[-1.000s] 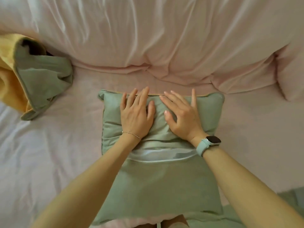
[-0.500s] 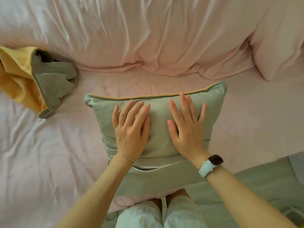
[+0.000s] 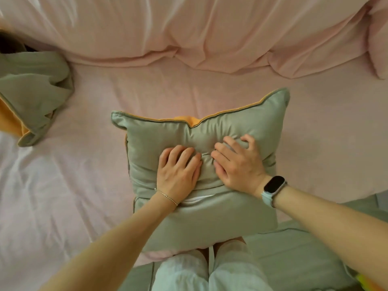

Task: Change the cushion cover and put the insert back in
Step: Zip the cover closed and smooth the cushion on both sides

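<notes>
- Sage green cushion cover [image 3: 210, 223] sits mid-frame on the pink bed sheet [image 3: 94, 185], stuffed full, with a bit of white insert [image 3: 197, 200] peeking through the back opening.
- Left hand [image 3: 178, 173] and right hand [image 3: 239, 166]: both have fingers curled, bunching the cover's fabric.
- Spare green-and-yellow cover [image 3: 31, 97] lies crumpled at the left edge.

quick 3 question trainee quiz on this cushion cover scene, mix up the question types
1. True or false: both hands rest on the green cushion.
2. Which wrist wears the watch? A left, B right.
3. Fill in: a strip of ____ insert shows at the cover's opening.

Key: 1 true: left hand and right hand dig into the fabric. 2 B. 3 white. The spare cover lies apart on the bed sheet.
</notes>
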The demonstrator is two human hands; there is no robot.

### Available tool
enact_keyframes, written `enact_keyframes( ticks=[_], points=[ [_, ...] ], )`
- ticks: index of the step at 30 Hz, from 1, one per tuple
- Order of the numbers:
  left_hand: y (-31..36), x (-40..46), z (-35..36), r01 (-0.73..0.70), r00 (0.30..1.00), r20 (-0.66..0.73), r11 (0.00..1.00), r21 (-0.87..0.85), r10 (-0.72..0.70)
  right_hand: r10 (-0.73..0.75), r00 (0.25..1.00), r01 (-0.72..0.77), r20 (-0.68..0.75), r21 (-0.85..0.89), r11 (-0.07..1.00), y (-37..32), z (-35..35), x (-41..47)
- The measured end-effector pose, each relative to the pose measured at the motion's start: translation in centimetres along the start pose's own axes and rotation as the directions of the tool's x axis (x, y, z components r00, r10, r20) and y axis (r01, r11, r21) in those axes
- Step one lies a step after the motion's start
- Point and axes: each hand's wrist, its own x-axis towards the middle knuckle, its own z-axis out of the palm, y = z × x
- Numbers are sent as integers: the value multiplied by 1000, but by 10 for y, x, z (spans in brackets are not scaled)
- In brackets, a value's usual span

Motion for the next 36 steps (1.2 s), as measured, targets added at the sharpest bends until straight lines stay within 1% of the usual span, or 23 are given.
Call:
enact_keyframes(
  ticks=[3,5,7,9,12,14,19,22,25,27,28,30,33,36],
  points=[
    [-15,10,44,62,994,91,997,54,-67,12,996,-12,94,0,1000,13,51,23],
    [-27,20,69,99,988,109,992,74,-107,27,996,-29,83,24,999,22,80,41],
    [-40,37,91,111,984,127,989,94,-123,67,997,-69,35,51,996,37,103,62],
    [-52,57,102,118,980,145,985,125,-136,109,994,-108,-5,63,992,48,113,82],
    [-73,93,119,186,959,180,966,179,-218,176,984,-176,14,101,979,67,130,118],
    [-84,112,126,224,949,173,949,221,-264,231,973,-231,15,112,966,78,138,137],
    [-107,147,142,336,910,148,898,284,-388,416,909,-417,33,108,903,92,146,171],
    [-113,160,143,369,894,140,878,304,-425,466,885,-462,-12,115,880,93,146,177],
    [-99,145,130,380,914,50,895,232,-401,430,899,-414,-80,164,895,84,135,156],
    [-82,121,113,356,932,8,922,150,-361,377,925,-359,-54,209,910,71,118,131],
    [-73,108,101,338,940,16,935,111,-342,343,939,-329,-25,221,918,63,107,117],
    [-57,80,75,292,951,89,955,58,-296,270,962,-272,40,225,936,49,82,86],
    [-33,43,34,211,954,208,977,35,-214,186,972,-210,143,180,961,25,45,44],
    [-8,20,-11,194,943,269,980,34,-196,154,967,-181,201,126,975,-2,7,13]
  ],
)
